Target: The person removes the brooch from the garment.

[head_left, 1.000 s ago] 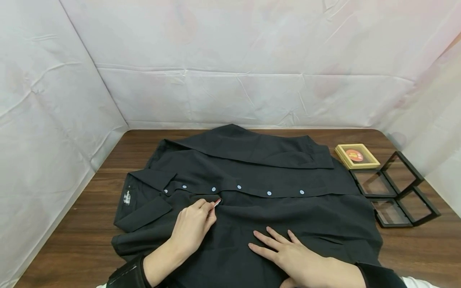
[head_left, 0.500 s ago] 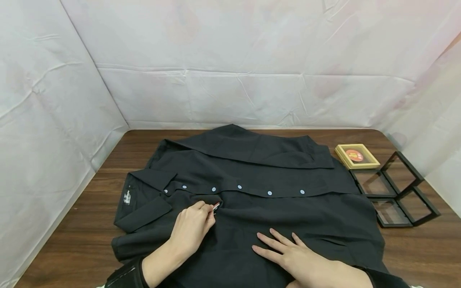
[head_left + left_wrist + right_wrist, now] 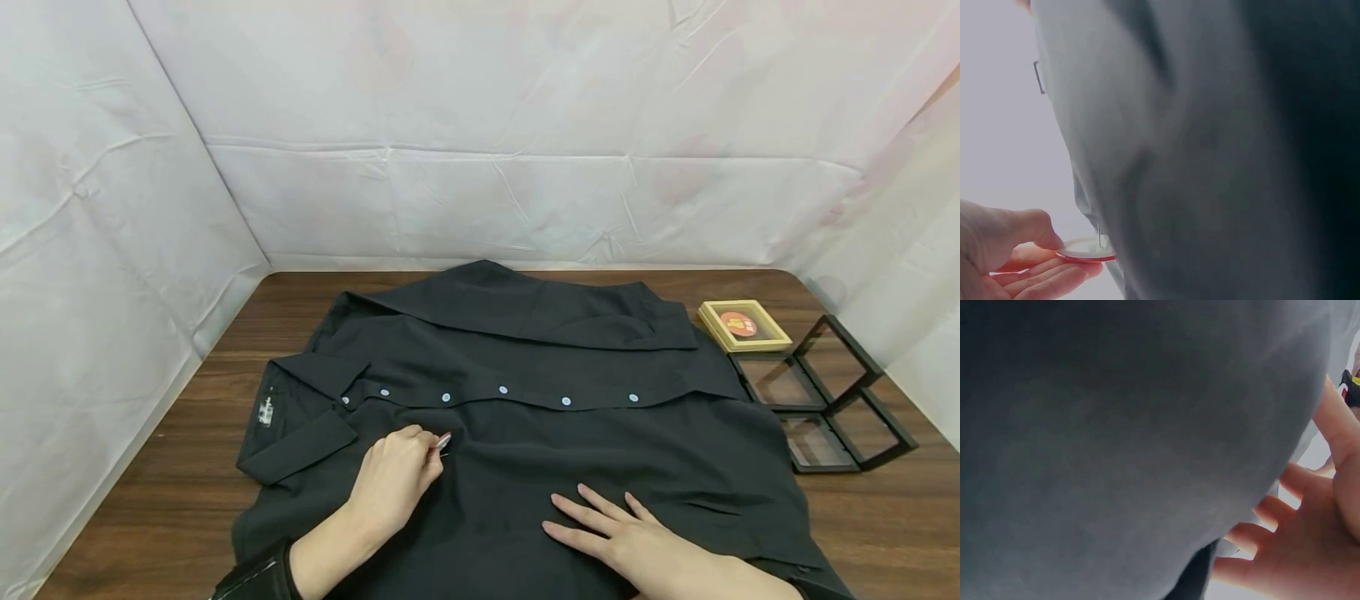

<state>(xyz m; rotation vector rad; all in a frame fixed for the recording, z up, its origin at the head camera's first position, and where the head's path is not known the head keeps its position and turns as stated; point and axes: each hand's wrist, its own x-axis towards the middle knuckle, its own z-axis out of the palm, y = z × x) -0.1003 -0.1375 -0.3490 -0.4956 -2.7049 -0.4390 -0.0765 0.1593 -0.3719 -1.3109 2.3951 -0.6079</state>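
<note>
A black button-up shirt [image 3: 555, 442] lies spread over the table, with its collar to the left and a row of pale buttons across it. My left hand [image 3: 393, 479] pinches a small round pin-back badge [image 3: 1088, 255] between thumb and fingers, close against the shirt front. Its red edge and thin upright pin [image 3: 1099, 235] show in the left wrist view. Whether the pin passes through the cloth I cannot tell. With fingers spread, my right hand [image 3: 637, 542] rests on the lower right part of the shirt.
At the right, a yellow-framed box [image 3: 744, 325] with an orange round label sits beside a black-framed clear case [image 3: 825, 408] that stands unfolded. The brown wooden table [image 3: 187, 450] shows to the left of the shirt. White cloth [image 3: 480, 133] hangs behind and at the sides.
My right hand has slid right and toward me across the shirt, and the cloth has shifted with it. My left hand and the badge have drawn slightly toward me and left.
</note>
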